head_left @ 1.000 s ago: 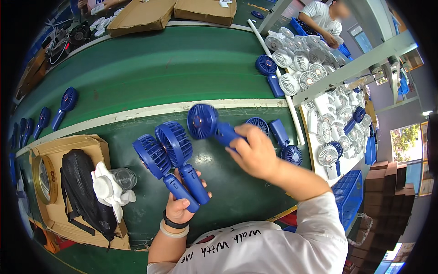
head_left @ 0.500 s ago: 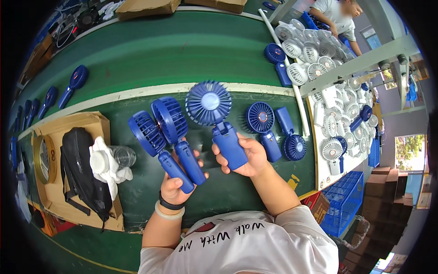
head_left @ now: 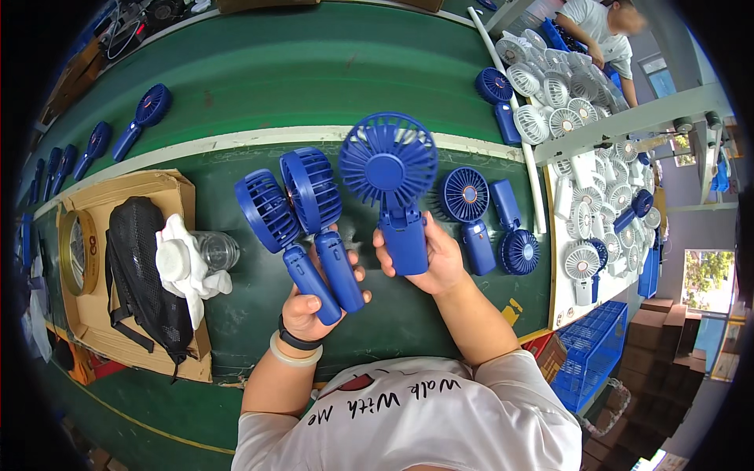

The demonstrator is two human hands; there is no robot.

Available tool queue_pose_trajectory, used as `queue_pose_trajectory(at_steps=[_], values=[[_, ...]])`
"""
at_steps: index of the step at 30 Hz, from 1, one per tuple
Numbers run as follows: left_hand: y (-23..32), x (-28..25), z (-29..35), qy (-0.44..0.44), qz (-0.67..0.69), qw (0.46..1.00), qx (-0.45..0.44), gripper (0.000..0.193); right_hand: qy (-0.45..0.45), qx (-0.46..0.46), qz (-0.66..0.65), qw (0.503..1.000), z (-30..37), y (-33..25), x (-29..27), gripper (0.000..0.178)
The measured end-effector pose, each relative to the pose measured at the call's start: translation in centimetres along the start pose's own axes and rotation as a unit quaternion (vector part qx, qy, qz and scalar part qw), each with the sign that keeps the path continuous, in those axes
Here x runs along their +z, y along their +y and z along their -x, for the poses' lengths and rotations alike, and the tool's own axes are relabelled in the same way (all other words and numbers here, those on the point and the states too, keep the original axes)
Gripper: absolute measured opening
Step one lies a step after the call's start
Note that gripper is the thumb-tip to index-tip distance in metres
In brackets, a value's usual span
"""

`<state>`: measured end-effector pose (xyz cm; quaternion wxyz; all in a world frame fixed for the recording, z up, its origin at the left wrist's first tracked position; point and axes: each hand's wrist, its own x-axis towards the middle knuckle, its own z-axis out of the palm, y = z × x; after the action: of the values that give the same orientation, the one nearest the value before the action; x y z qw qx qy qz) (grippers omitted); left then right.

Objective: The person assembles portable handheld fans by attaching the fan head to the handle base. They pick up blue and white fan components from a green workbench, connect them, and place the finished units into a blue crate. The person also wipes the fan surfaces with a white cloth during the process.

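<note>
Clasping two blue fans point(head_left: 312, 195) with left grip point(head_left: 301, 312); right grip point(head_left: 443, 264) curled around third blue fan point(head_left: 388, 177).

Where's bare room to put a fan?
Free: green belt between the left blue fans and the lone fan by the white pipe; tabletop between cardboard tray and black wristband. Crowded: fan-heaped white table; right of the single held fan, where two loose fans lie.

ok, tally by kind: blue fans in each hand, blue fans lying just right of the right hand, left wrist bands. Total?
Blue fans in left hand: 2
Blue fan in right hand: 1
Blue fans lying at right: 2
Wrist bands: 2
Total: 7
</note>
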<state>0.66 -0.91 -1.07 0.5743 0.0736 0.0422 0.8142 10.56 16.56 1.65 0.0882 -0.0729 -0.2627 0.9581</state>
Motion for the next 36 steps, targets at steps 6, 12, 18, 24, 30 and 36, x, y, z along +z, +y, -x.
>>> queue_pose_trajectory(at_steps=[6, 12, 18, 24, 30, 36], values=[[-0.23, -0.56, 0.19, 0.019, 0.003, 1.0, -0.003, 0.09, 0.095, 0.035, 0.104, 0.989, 0.64, -0.35, 0.59, 0.045], [-0.19, -0.27, 0.06, 0.034, -0.019, 0.999, -0.01, 0.091, 0.149, -0.04, 0.291, 0.944, 0.47, -0.21, 0.46, 0.04], [-0.37, -0.22, 0.04, 0.045, -0.037, 0.998, -0.019, 0.091, 0.159, -0.043, 0.289, 0.943, 0.26, -0.36, 0.96, 0.04], [-0.44, -0.15, 0.11, 0.051, -0.055, 0.997, -0.02, 0.089, 0.157, -0.049, 0.301, 0.939, 0.32, -0.15, 0.5, 0.04], [-0.38, -0.04, 0.14, 0.062, -0.059, 0.996, -0.02, 0.087, 0.16, -0.056, 0.31, 0.935, 0.23, -0.02, 0.69, 0.041], [-0.49, -0.27, 0.14, 0.063, -0.06, 0.996, -0.015, 0.085, 0.164, -0.057, 0.304, 0.937, 0.21, 0.11, 0.52, 0.041]])
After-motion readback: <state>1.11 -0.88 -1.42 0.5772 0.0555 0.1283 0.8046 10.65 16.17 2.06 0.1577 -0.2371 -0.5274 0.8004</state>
